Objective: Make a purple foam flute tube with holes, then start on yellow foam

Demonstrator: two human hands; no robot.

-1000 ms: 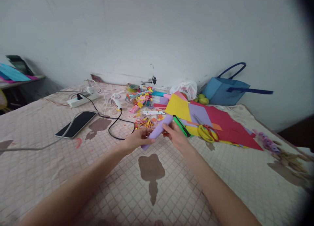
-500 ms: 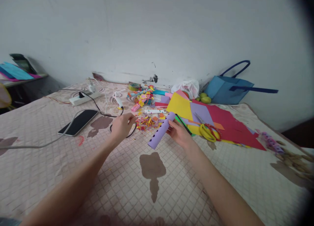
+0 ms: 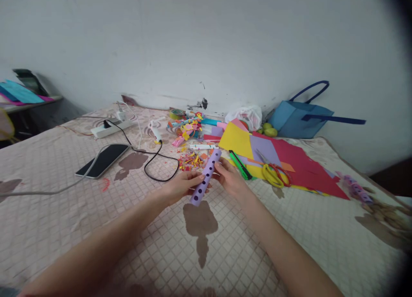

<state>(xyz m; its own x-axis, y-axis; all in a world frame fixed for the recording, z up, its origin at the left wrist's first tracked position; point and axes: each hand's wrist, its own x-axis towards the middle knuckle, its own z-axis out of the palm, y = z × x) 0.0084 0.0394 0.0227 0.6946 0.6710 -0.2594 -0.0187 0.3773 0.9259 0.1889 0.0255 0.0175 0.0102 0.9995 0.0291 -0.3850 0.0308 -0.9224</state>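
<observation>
Against a plain pale wall (image 3: 206, 43) stands a wide table, covered by a cream checked tablecloth (image 3: 161, 254). Near its middle, both hands are together on one slim lilac tube with dark round spots (image 3: 207, 175), held slanting above the cloth. Left hand (image 3: 183, 184) grips its lower half; right hand (image 3: 229, 175) pinches it nearer the top. I judge the tube's rolling is done, and the spots run along the side I see. Its ends carry no decoration visible to me, while one purple spotted piece (image 3: 357, 189) at far right seems to have pink ends, though it is blurred there. Green-and-black cutter knife (image 3: 240, 165) and yellow-and-red-handled scissors (image 3: 273, 175) lie unheld.
</observation>
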